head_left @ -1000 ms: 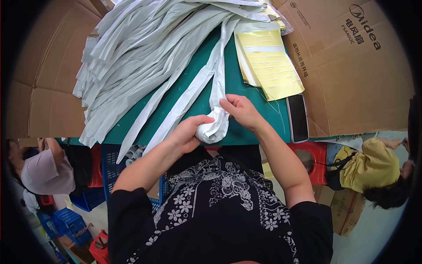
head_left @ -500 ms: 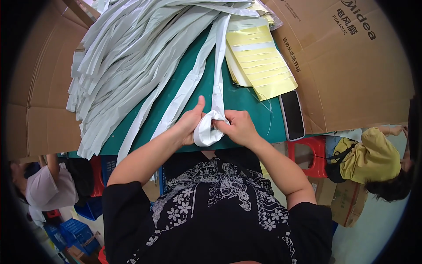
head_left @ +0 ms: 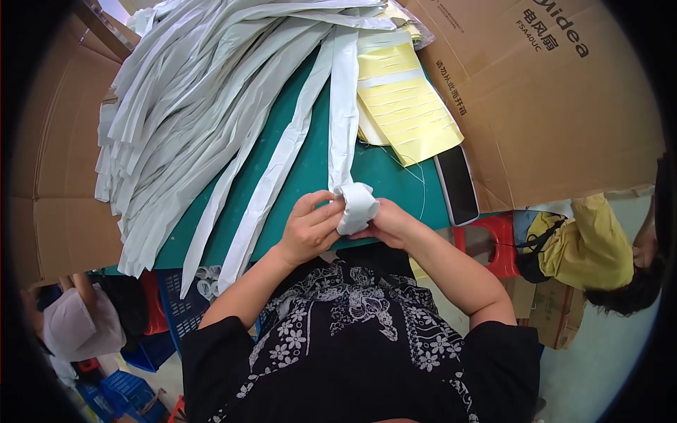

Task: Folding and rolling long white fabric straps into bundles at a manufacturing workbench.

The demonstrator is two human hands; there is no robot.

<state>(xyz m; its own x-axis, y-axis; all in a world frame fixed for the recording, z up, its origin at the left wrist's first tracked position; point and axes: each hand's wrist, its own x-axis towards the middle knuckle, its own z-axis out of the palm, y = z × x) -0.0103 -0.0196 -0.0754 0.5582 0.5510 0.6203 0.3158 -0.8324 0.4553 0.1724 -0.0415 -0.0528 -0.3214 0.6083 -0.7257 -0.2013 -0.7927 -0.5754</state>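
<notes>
A long white strip point(head_left: 343, 106), flat and papery, runs toward me over the green table point(head_left: 409, 199). Its near end is wound into a small white roll point(head_left: 360, 209) just above the table's near edge. My left hand point(head_left: 308, 227) is closed on the left side of the roll, with its fingertips where the strip meets it. From the right, my right hand point(head_left: 390, 224) grips the roll; some of its fingers are hidden behind it. Two more loose strips lie to the left, one of them a white strip point(head_left: 266, 189) hanging over the near edge.
A thick heap of white strips point(head_left: 190, 113) covers the far left. Yellow slitted sheets point(head_left: 409, 106) and a dark phone point(head_left: 458, 185) lie at right. Cardboard panels point(head_left: 536, 106) flank both sides. Below stand a red stool point(head_left: 493, 243) and a blue crate point(head_left: 180, 303). Other people sit at both sides.
The roll has turned from showing its open ring to showing its outer side. My left hand has gone from thumb raised to fingers curled on the roll. The view has shifted slightly.
</notes>
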